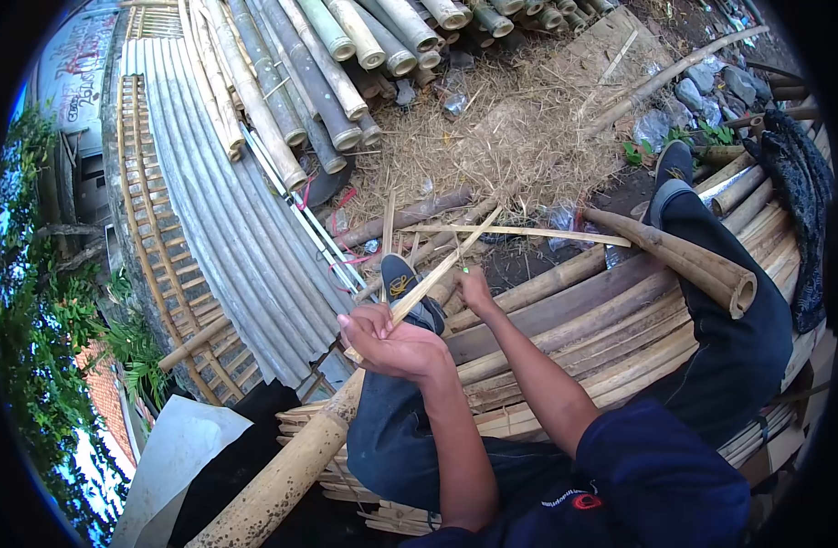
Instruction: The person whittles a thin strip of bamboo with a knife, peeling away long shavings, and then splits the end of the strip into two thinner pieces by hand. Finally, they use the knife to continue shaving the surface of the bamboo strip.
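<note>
My left hand [393, 343] is closed around the lower end of a pale split bamboo strip [434, 276], which slants up and away to the right. Just beyond it, my right hand [475, 292] is closed beside the strip, with a small green thing showing at its fingers; what it grips is too small to name. A thick bamboo pole [295, 461] lies under the left hand, beside my left leg. Another thin strip [547, 235] crosses behind the held strip near its far end.
Stacked bamboo poles [300, 78] lie ahead, beside a corrugated sheet [209, 183] and a bamboo ladder-like frame [158, 237]. Split bamboo lengths [565, 338] pass beneath my legs. A short hollow bamboo piece [679, 258] rests by my right leg. Shavings [501, 128] cover the ground.
</note>
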`<state>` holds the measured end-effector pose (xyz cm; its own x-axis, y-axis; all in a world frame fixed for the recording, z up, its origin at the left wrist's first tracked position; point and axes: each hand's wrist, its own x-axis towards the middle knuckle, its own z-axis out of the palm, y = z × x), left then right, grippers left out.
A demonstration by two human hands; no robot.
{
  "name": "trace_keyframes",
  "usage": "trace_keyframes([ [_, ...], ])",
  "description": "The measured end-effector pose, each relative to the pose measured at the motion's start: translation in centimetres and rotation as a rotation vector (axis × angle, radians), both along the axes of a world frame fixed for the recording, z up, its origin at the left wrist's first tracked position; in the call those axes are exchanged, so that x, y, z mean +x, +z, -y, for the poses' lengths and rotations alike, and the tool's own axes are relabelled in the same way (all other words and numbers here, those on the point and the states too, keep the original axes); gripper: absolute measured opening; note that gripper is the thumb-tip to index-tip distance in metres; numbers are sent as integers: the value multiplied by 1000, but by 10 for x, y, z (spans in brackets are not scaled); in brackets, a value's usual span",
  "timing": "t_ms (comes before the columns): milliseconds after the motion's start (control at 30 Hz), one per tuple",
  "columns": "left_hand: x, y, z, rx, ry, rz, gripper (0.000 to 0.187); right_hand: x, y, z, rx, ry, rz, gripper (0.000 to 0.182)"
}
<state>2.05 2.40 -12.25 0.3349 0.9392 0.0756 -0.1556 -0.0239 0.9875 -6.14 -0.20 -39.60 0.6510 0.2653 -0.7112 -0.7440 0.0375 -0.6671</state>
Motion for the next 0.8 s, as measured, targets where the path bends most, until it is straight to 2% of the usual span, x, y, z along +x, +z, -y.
trace_keyframes([
  [67, 2, -3, -1, -12, 12, 18, 41, 13, 30, -3, 170, 158, 383, 25],
  [100, 2, -2, 0, -11, 20, 17, 41, 13, 43, -2, 173, 167, 378, 25],
  [167, 2, -1, 0, -7, 20, 13, 41, 16, 60, -4, 308, 121, 159, 23],
  [233, -2, 2, 0, -33, -32, 11, 42, 12, 19, -1, 274, -120, -355, 31],
  [267, -4, 3, 2, -28, -36, 11, 42, 5, -22, 11, 93, -142, -525, 26],
  [300, -4, 1, 5, -30, -53, 13, 41, 6, -30, 25, -114, -35, -593, 25],
  [333, -2, -2, 7, -34, -76, 16, 41, 2, -35, 33, -248, 71, -426, 27],
  [400, 1, 0, 9, -34, -86, 11, 41, 13, -13, 21, -4, -94, -378, 30],
  [467, 4, 1, 6, 6, -42, 11, 41, 14, 22, 8, 366, -118, -195, 31],
  [533, 2, 0, 1, -4, -47, 21, 43, 18, 47, -5, 429, 22, 66, 28],
  [667, -4, -3, -5, -17, -60, 7, 43, 14, 36, -6, 261, 40, 91, 30],
  [733, -2, -4, -3, -23, -69, 8, 44, 14, -15, 11, 29, 1, -490, 31],
  [800, -3, -5, -1, -27, -119, 47, 45, 26, -10, 17, 109, -7, -427, 30],
])
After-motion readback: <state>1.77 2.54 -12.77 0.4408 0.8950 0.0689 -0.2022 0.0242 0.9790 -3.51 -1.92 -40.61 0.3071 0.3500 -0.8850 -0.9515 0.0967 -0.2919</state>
